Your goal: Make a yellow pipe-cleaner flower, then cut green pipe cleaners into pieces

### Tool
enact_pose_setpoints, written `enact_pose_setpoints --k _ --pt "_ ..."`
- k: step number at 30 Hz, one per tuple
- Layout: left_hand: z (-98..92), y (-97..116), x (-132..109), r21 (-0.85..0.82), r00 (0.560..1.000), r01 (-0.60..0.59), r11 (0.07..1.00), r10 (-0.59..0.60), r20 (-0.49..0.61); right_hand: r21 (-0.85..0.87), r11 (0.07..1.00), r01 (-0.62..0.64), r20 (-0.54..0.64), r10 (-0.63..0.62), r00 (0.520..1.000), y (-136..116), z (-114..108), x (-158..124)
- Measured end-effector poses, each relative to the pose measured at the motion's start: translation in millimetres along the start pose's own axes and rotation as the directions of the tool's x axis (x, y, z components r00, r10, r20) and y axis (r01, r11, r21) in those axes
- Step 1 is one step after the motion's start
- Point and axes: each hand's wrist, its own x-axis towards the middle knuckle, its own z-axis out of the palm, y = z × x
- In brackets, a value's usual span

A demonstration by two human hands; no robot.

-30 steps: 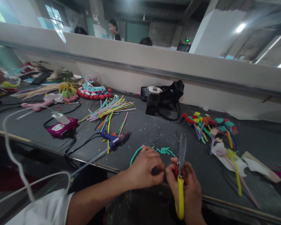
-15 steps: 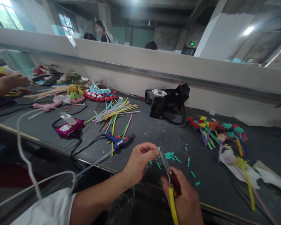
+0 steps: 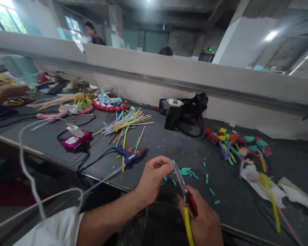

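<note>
My left hand (image 3: 152, 179) is closed in a pinch, with the tip of a teal strip (image 3: 174, 162) showing at its fingertips. My right hand (image 3: 205, 217) grips a pair of scissors (image 3: 181, 179) with yellow and red on the handles. The blades point up and left and meet the teal strip right beside my left fingertips. Short cut teal pieces (image 3: 187, 171) lie scattered on the dark table (image 3: 169, 147) behind and to the right of the blades. A thin green length (image 3: 146, 211) hangs below my left hand.
A blue glue gun (image 3: 129, 155) lies left of my hands, near a magenta power strip (image 3: 77, 140). Behind are coloured strips (image 3: 127, 121) and a black bag (image 3: 195, 111). Craft flowers (image 3: 228, 138) lie at right. Another person's hand (image 3: 10, 90) shows at far left.
The scissors have shifted slightly, and more red shows at the handle. My left hand stays almost in place. In the background, a person has moved to the left.
</note>
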Motion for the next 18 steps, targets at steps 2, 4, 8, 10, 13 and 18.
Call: enact_pose_setpoints --k 2,4,8,10,13,18 --pt "0.7 -0.1 -0.7 -0.002 1.000 -0.005 1.000 0.005 -0.003 0.000 1.000 -0.006 -0.021 0.006 1.000 -1.4 0.3 -0.2" --pt "0.4 -0.5 -0.9 0.000 1.000 -0.011 1.000 0.011 -0.004 0.002 1.000 -0.009 -0.023 0.009 1.000 -0.9 1.6 -1.9" --pt "-1.0 -0.8 -0.3 0.000 1.000 -0.025 1.000 0.025 0.011 -0.015 1.000 -0.013 0.016 0.013 1.000 4.4 5.3 -6.4" --pt "-0.9 -0.2 -0.2 0.004 1.000 -0.027 1.000 0.027 0.013 -0.024 1.000 -0.003 0.026 0.004 1.000 7.1 6.5 -7.7" --pt "0.5 0.8 -0.7 0.010 1.000 -0.021 1.000 0.021 0.000 -0.036 0.999 0.006 0.040 -0.005 0.999 9.8 7.6 -8.9" --pt "1.4 -0.4 -1.4 -0.004 1.000 -0.015 1.000 0.015 0.003 -0.006 1.000 -0.012 0.079 0.013 0.997 11.0 8.7 -12.0"
